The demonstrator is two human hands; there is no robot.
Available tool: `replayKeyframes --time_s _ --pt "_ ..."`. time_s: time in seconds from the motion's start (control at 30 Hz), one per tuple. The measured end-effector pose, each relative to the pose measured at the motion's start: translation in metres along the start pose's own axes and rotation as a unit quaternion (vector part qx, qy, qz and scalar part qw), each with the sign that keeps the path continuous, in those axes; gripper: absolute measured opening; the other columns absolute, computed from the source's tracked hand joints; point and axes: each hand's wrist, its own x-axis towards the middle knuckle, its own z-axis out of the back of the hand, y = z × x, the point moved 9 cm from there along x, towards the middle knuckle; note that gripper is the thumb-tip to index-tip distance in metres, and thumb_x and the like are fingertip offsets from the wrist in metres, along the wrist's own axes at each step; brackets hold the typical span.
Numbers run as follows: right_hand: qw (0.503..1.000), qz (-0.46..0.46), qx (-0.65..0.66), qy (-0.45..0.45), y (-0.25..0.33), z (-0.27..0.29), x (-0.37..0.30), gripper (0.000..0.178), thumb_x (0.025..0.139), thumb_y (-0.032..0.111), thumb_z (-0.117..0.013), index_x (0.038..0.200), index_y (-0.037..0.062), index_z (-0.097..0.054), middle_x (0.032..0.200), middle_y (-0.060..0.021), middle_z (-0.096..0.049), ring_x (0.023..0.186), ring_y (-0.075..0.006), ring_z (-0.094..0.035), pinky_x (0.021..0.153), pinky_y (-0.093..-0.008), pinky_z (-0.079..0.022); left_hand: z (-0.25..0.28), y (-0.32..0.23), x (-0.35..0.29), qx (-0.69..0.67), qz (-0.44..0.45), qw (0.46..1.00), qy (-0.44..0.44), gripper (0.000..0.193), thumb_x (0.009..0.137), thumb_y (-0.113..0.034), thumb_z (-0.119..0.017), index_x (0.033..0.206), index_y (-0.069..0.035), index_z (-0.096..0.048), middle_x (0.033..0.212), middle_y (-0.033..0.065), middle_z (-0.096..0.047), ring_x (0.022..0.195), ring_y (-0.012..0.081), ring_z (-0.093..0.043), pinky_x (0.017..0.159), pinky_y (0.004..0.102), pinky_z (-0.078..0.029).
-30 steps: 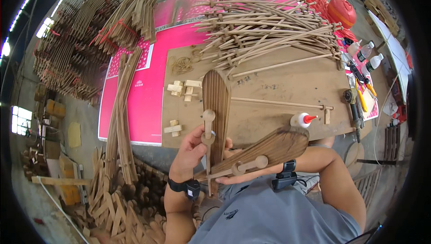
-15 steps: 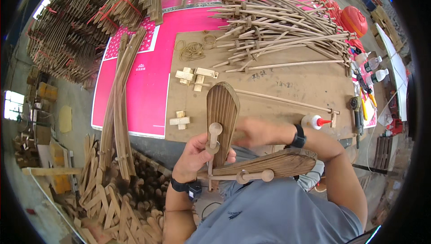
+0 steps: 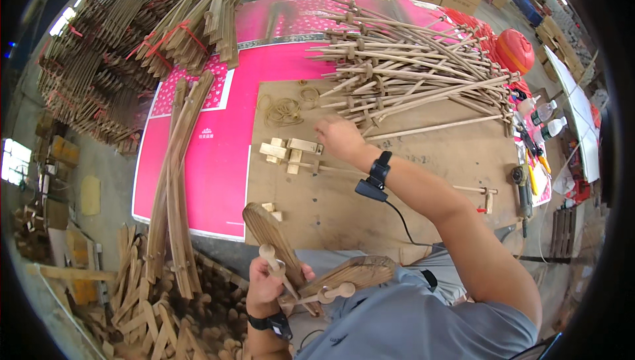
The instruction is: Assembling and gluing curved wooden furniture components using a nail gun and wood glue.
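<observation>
My left hand (image 3: 266, 286) is closed around a wooden piece low in front of my body. The piece has two dark boards with rounded ends, an upright board (image 3: 270, 231) and a lower board (image 3: 357, 272). Thin dowels with round knobs cross them, one knob (image 3: 267, 251) standing near my fingers. Over the cardboard, my right hand (image 3: 340, 140) is stretched out, its fingers bent but apart and nothing visible in them. It is just beside light wooden blocks (image 3: 304, 145), near rubber bands (image 3: 284, 112) and the tips of a dowel pile (image 3: 403, 72).
Long wooden slats (image 3: 175, 181) lean over the pink table's (image 3: 218, 155) left side. Bundled slats (image 3: 188, 36) stand behind them. At the right lie a power tool (image 3: 522, 184), bottles (image 3: 548, 122) and a red ball of twine (image 3: 514, 50). Many small wooden pieces (image 3: 152, 320) fill the lower left.
My right hand has moved from beside the wooden piece out to the blocks on the cardboard. My left hand has lowered the piece slightly toward me and tilted its upright board left.
</observation>
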Motion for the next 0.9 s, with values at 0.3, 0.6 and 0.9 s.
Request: replayKeyframes --time_s 0.3,0.6,0.9 --pt "0.994 -0.040 -0.076 0.073 0.015 -0.046 0.055 0.017 0.085 0.003 -0.065 0.101 0.0037 -0.070 0.105 -0.0180 -0.068 0.099 -0.0366 -0.071 0.081 -0.0451 -0.058 0.014 0.002 -0.009 -0.039 -0.014 0.997 -0.062 0.019 0.093 -0.006 -0.069 0.106 0.008 -0.065 0.090 0.0258 -0.074 0.079 0.0366 -0.075 0.071 0.0474 -0.064" --pt "0.998 -0.047 -0.032 0.030 0.005 -0.030 0.052 0.013 0.086 0.012 -0.065 0.094 0.0046 -0.071 0.100 -0.0187 -0.070 0.095 -0.0370 -0.071 0.080 -0.0470 -0.058 0.017 0.011 0.004 -0.046 -0.002 0.999 -0.007 0.038 0.099 -0.025 -0.071 0.117 0.008 -0.064 0.102 0.0232 -0.075 0.093 0.0316 -0.075 0.086 0.0442 -0.062" --pt "0.816 -0.079 0.554 0.142 0.074 0.024 -0.071 0.013 0.097 0.016 -0.066 0.097 0.0037 -0.069 0.084 0.0009 -0.067 0.081 -0.0089 -0.061 0.073 -0.0296 -0.052 0.003 0.032 0.019 -0.029 0.052 0.998 -0.014 0.043 0.094 0.000 -0.054 0.137 0.006 -0.053 0.109 0.0249 -0.074 0.094 0.0344 -0.075 0.087 0.0465 -0.063"
